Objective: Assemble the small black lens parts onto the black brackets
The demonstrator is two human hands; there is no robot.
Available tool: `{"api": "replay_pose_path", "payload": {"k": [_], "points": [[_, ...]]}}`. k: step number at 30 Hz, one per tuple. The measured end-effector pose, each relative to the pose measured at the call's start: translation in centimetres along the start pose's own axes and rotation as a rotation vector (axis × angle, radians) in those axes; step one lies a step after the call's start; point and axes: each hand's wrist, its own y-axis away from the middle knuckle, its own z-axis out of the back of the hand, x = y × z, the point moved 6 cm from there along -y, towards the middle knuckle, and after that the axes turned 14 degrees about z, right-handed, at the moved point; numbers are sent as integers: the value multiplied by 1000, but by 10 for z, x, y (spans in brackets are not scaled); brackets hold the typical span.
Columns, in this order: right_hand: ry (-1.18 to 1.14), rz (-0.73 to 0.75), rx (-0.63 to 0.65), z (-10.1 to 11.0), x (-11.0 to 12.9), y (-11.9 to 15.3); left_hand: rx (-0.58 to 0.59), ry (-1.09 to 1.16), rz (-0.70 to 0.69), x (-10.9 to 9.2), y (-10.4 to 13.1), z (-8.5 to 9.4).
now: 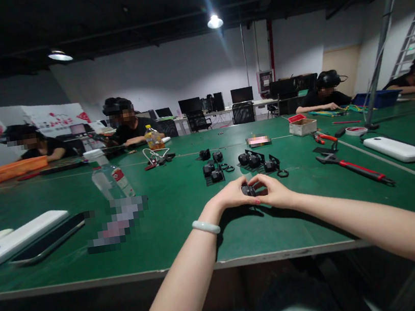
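Observation:
My left hand point(231, 195) and my right hand point(278, 192) meet above the green table, fingers curled around one small black plastic part point(248, 190). Its exact kind is partly hidden by the fingers. A pale bangle point(205, 227) circles my left wrist. Just beyond the hands lies a group of similar black rounded parts point(253, 160) with flat ribbed pieces. To its left sits another such group point(213, 170). One loose black ring point(282, 173) rests near my right hand, and more rings point(226, 167) lie between the two groups.
On the right are a red-and-black-handled tool point(362, 170), a small box point(302, 125), a white power bank-like block point(397, 148) and a metal pole point(381, 43). A clear bottle point(108, 177), a phone point(51, 239) and a white block point(25, 235) occupy the left. Several people work around the table.

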Motion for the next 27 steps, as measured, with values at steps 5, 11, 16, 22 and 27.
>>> {"api": "replay_pose_path", "payload": {"k": [5,11,16,22,27], "points": [[-5,-13,-11,1,3,-1,-7,5,-32,-3,3,-2],[-9,-34,-20,2,0,0,39,11,-32,-6,4,-2],[-17,-35,-31,1,-2,0,24,24,-46,-5,3,-2],[32,6,-43,3,1,1,36,40,-50,-1,0,-6],[17,-13,-37,3,1,0,33,42,-40,-1,-1,-7]]}}
